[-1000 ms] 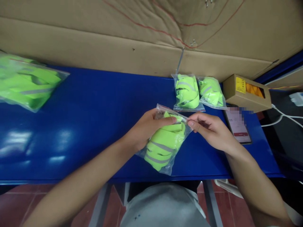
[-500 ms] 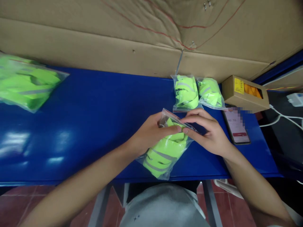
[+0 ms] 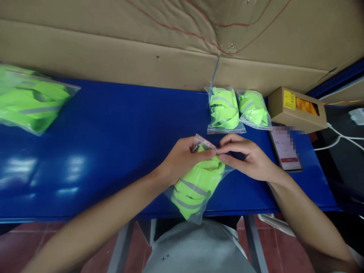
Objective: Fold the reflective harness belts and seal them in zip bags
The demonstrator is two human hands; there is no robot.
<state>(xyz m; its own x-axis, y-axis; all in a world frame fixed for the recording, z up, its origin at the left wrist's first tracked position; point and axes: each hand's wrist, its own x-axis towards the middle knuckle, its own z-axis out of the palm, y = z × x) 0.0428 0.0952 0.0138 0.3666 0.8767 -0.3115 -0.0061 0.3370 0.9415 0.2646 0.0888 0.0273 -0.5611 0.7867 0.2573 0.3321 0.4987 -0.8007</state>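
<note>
Between my hands is a clear zip bag (image 3: 196, 185) with folded neon-yellow straps and grey reflective stripes inside. It lies tilted near the table's front edge, its mouth pointing away from me. My left hand (image 3: 184, 157) grips the upper left of the bag, thumb across the front. With thumb and fingertips, my right hand (image 3: 246, 157) pinches the bag's top edge beside my left thumb. Just beyond my hands, two more filled zip bags lie side by side, the left bag (image 3: 224, 108) and the right bag (image 3: 253, 108).
On the blue table (image 3: 113, 125), a larger bag of neon-yellow straps (image 3: 36, 100) lies at the far left. A cardboard box (image 3: 297, 110) with orange contents stands at the back right, a phone (image 3: 286, 149) in front of it. White cables (image 3: 338, 138) run at the right. A cardboard wall (image 3: 113, 49) closes the back.
My right fingers have closed onto the bag's top edge, and the mouth looks flatter there. The bag's lower end hangs slightly nearer to me. The view has shifted a little.
</note>
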